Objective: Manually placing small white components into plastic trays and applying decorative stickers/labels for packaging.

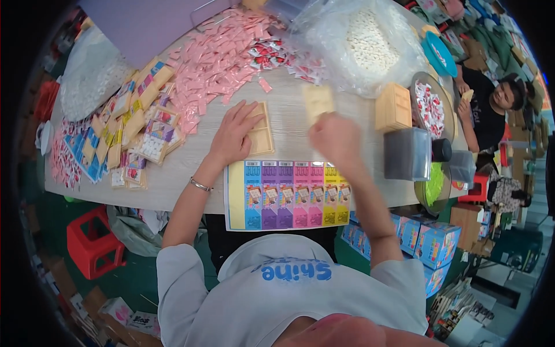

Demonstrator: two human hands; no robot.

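Cream tray (263,139): a shallow, pale yellow rectangle with a raised rim and low ridges that split it into compartments, lying on the wood-patterned table, one long side to the left. The left hand (234,132) rests over the tray's left edge, fingers a little apart on its surface, thumb set away from them. Just this side of the tray, toward the person's body, lies a sticker sheet (286,196) with upright bands of blue, purple, pink and yellow and a plain pale strip at its left. To the tray's right is the right hand (334,139), blurred and curled, with a second cream piece (318,101), also blurred, just beyond it; whether the fingers are clamped on that piece, I cannot tell. Farther right of the tray stand a stack of cream trays (393,108) and a dark see-through box (407,154). Well to the tray's left is a heap of filled packs (130,130) in coloured wrappers. Beyond the tray spread many small pink packets (217,55), and past it to the right sits a large clear bag (370,43) of small white pieces.
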